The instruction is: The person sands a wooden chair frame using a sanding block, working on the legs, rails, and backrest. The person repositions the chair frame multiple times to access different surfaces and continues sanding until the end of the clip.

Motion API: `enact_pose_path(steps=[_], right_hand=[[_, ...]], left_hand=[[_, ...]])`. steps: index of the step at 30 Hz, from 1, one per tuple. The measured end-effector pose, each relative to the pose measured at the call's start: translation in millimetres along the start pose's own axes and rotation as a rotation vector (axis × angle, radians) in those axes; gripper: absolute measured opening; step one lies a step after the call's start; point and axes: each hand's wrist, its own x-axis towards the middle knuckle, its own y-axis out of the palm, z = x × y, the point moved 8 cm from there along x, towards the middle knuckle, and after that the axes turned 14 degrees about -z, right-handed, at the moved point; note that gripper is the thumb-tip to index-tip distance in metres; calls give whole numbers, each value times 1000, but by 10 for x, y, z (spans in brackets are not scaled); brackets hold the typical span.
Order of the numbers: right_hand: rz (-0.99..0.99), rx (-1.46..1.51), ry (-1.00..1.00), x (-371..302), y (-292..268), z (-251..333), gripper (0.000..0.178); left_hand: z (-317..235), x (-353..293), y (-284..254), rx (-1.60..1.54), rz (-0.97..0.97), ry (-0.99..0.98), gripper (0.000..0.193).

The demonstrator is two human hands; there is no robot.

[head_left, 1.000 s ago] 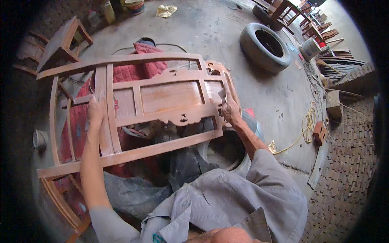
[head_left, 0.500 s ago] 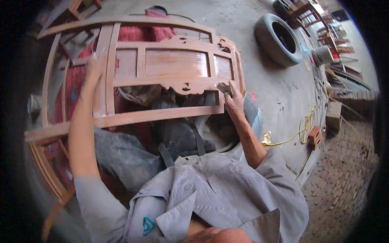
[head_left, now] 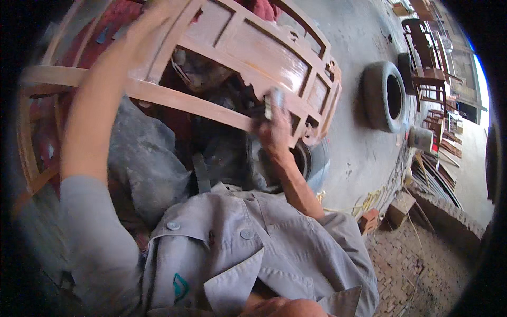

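Work is shifted to the carved rail (head_left: 256,78) of the wooden frame (head_left: 190,105); grey pad (head_left: 275,98) gripped by right hand (head_left: 275,133), left hand (head_left: 162,12) blurred, grip indeterminable.

Two hands (head_left: 275,132) (head_left: 162,10), one wooden frame (head_left: 266,55)

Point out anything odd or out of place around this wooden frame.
A grey tyre sits on the floor right of the wooden frame, odd near wooden chairs, and a yellow cord lies loosely tangled. I see no clear damage, though parts are blurred.
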Motion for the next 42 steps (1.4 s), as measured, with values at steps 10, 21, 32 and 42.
enact_pose_path(steps=[10,21,32,42], right_hand=[[-162,-190,37,86,-199,-575,59],[-178,-53,226,151,-663,-869,56],[-127,97,395,505,-414,-874,48],[-155,-274,122,568,-124,-798,54]], left_hand=[[361,573,-228,57,121,123,47],[66,1073,-343,952,-214,744,54],[-139,979,-404,1064,-227,684,57],[-147,1100,-500,1142,-239,712,69]])
